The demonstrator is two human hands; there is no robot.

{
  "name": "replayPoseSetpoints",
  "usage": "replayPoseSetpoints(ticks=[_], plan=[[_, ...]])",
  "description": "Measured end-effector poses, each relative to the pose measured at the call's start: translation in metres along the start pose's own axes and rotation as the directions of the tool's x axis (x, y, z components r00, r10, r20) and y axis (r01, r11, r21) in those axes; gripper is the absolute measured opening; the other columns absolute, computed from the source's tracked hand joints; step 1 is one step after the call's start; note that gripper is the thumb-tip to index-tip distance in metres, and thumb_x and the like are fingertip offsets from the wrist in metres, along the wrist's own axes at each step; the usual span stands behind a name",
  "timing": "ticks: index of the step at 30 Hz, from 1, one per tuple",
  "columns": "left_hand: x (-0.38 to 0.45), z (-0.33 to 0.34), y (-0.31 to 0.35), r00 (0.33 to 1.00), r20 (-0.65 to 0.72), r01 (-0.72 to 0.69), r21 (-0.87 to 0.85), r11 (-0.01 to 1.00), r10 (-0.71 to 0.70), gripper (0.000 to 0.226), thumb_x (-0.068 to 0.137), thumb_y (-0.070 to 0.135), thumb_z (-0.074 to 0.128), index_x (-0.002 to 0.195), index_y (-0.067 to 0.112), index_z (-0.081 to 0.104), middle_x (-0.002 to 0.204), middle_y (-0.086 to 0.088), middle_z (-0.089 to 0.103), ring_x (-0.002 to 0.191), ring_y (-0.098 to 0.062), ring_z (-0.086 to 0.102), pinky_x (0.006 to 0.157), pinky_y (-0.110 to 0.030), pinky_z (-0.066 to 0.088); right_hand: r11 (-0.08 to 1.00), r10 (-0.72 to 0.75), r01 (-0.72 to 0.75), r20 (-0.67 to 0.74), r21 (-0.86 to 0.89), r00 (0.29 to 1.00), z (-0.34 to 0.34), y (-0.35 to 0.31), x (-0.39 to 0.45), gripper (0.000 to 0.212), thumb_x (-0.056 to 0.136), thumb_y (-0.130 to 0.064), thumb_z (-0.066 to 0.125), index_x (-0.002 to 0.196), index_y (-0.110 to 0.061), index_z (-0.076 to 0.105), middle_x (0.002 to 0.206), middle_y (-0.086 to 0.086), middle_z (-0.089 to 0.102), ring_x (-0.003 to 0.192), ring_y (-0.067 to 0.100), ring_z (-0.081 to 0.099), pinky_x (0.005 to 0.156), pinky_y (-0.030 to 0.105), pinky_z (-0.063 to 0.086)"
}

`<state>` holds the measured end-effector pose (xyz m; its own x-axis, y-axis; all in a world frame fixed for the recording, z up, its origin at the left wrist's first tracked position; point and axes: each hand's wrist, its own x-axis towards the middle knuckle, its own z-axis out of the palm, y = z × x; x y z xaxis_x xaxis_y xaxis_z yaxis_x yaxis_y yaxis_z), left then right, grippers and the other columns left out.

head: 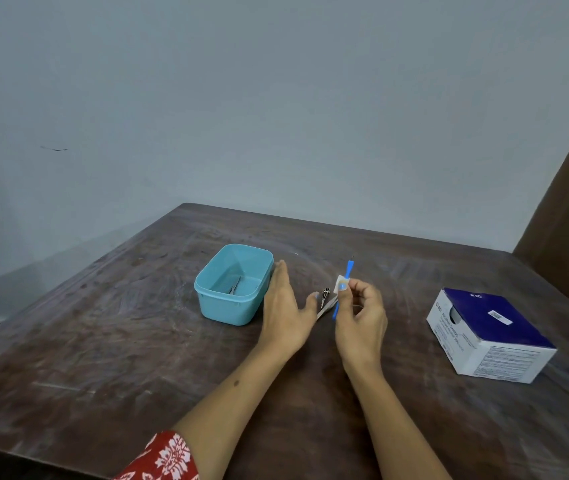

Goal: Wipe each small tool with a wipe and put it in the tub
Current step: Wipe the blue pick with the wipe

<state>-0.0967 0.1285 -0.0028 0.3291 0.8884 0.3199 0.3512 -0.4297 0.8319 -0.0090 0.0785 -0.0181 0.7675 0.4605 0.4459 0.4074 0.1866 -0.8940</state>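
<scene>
Pinching a blue tool (343, 289) and wipe (341, 283), the right hand (362, 313) hovers mid-table. Left hand (284, 306), fingers straight, sits beside the tub (232, 284).

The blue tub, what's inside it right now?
The blue tub holds one small metal tool, lying on its floor. The near wall hides the front strip of the floor, so anything lying there cannot be seen.

Both forearms reach forward over the desk (103, 341), bare from a red patterned sleeve (165, 459) on the left. The left hand (284, 308) is flat, its fingers (281, 271) straight and together, thumb spread aside. The right hand (359, 313) is raised with fingers curled, thumb and fingertips pinching.
</scene>
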Motion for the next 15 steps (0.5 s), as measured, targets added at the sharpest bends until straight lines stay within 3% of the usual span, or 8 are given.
replayPoseSetpoints(ticks=[4, 7, 11, 15], plan=[[0.004, -0.001, -0.001, 1.000, 0.000, -0.001, 0.012, 1.000, 0.001, 0.076, 0.088, 0.021, 0.060, 0.146, 0.005, 0.014, 0.155, -0.009, 0.018, 0.144, -0.017, 0.015, 0.113, -0.021, 0.013, 1.000, -0.009, 0.009, 0.013, -0.002, 1.000, 0.000, 0.001, 0.000, 0.004, 0.092, -0.019, 0.056, 0.095, -0.021, 0.058, 0.098, 0.003, 0.062, 0.083, 0.003, 0.056, 0.062, 0.004, 0.040], [0.002, 0.000, -0.003, 0.996, 0.044, -0.075, 0.042, 0.996, 0.073, 0.065, 0.085, 0.017, 0.063, 0.142, 0.008, 0.033, 0.147, -0.007, 0.039, 0.137, -0.016, 0.034, 0.108, -0.020, 0.026, 1.000, -0.005, 0.005, 0.018, 0.006, 1.000, 0.000, 0.001, 0.000, 0.004, 0.092, -0.020, 0.056, 0.095, -0.022, 0.057, 0.098, 0.002, 0.063, 0.084, 0.005, 0.057, 0.063, 0.005, 0.042], [-0.010, 0.001, 0.001, 0.978, 0.112, -0.177, -0.025, 0.984, 0.178, 0.049, 0.078, 0.012, 0.064, 0.126, 0.015, 0.056, 0.122, -0.001, 0.064, 0.112, -0.006, 0.058, 0.092, -0.012, 0.042, 1.000, 0.017, -0.017, 0.028, 0.021, 0.999, -0.001, 0.001, 0.001, 0.004, 0.092, -0.021, 0.057, 0.094, -0.024, 0.056, 0.099, 0.001, 0.063, 0.086, 0.006, 0.059, 0.065, 0.006, 0.044], [-0.013, 0.001, 0.002, 0.959, 0.138, -0.240, -0.074, 0.968, 0.248, 0.030, 0.081, 0.008, 0.063, 0.109, 0.017, 0.068, 0.100, 0.002, 0.073, 0.092, -0.003, 0.065, 0.084, -0.018, 0.052, 0.999, 0.025, -0.027, 0.059, 0.037, 0.998, 0.002, 0.004, 0.001, 0.005, 0.091, -0.024, 0.056, 0.093, -0.028, 0.056, 0.100, 0.001, 0.064, 0.095, 0.015, 0.061, 0.079, 0.030, 0.052]])
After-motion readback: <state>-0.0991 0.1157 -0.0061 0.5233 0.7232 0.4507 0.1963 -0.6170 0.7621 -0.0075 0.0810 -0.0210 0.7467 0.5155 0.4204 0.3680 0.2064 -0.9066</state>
